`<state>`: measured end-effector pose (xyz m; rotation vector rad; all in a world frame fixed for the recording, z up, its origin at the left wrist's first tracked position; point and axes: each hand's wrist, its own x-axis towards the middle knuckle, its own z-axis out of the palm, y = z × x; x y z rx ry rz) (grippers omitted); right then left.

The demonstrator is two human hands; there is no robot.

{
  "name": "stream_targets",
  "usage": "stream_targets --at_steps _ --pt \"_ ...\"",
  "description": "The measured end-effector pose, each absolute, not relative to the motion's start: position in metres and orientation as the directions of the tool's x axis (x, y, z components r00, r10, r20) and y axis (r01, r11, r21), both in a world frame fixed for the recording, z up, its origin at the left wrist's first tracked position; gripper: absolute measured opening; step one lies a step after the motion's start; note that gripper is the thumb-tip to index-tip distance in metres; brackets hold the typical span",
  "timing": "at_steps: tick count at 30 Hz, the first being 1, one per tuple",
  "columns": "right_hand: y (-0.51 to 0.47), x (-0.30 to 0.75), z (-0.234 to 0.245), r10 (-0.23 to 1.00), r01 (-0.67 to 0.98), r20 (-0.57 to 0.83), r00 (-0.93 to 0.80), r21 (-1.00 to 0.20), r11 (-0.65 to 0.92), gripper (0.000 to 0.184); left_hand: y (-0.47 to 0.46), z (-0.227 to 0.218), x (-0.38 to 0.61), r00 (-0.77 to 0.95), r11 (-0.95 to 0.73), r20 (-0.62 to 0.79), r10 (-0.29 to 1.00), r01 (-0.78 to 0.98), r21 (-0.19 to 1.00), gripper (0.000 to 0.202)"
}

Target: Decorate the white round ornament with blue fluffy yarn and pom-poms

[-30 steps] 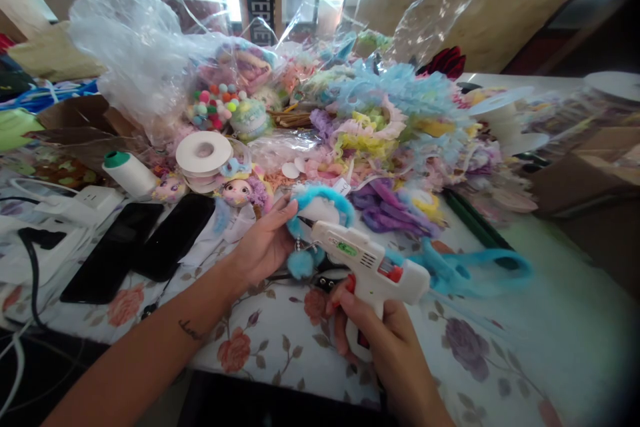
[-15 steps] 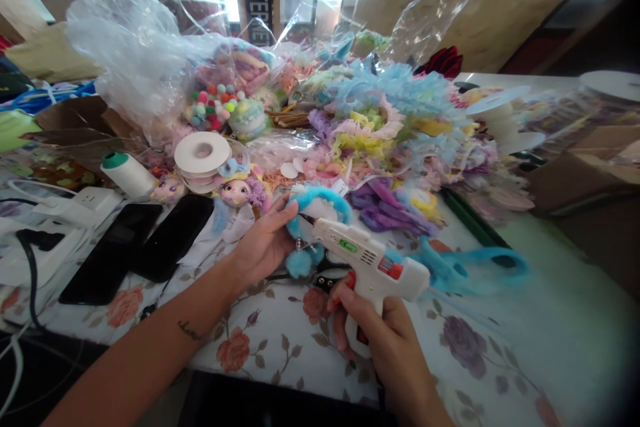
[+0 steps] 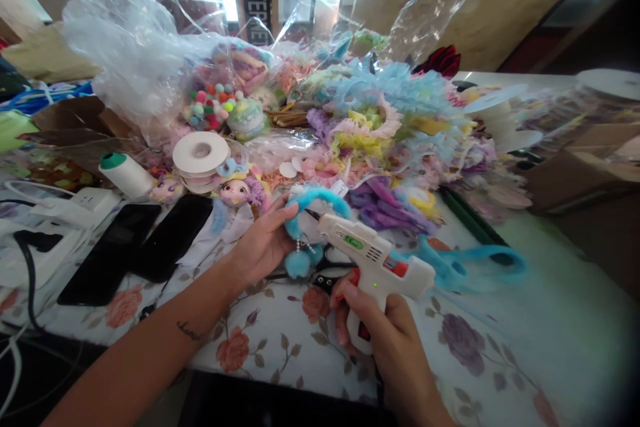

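Observation:
My left hand (image 3: 267,235) pinches the left side of a fluffy blue headband (image 3: 320,198), which curves in an arch with a white tag on its top. Below it hangs a blue pompom (image 3: 298,264) on a short beaded strand. My right hand (image 3: 375,317) is wrapped round the handle of a white glue gun (image 3: 373,253), fingers at its red trigger. The dark nozzle points up and left, close to the band's inner side near my left fingertips. Whether it touches the band I cannot tell. Black-handled scissors (image 3: 327,280) lie partly hidden behind the gun.
Two black phones (image 3: 107,253) and a white power strip (image 3: 35,267) lie at left. Behind stand a thread cone (image 3: 127,175) and a ribbon spool (image 3: 201,152). Ruffled trims (image 3: 395,90) and plastic bags are heaped at the back. Blue fluffy strips (image 3: 465,263) lie at right, near a cardboard box (image 3: 585,180).
The glue gun has shifted slightly to the right, its nozzle drawing a little away from my left fingertips. My left hand still keeps the headband in about the same place.

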<state>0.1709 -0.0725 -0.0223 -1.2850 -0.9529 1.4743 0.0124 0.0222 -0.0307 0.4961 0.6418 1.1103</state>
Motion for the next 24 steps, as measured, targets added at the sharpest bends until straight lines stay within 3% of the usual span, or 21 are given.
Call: stream_targets --at_steps 24 --pt "-0.0738 0.1716 -0.0229 0.962 -0.149 -0.272 -0.016 -0.951 -0.271 0.033 0.0223 -0.0268 0.0103 0.298 0.365 -0.224 0.928 -0.606 0.707 0.019"
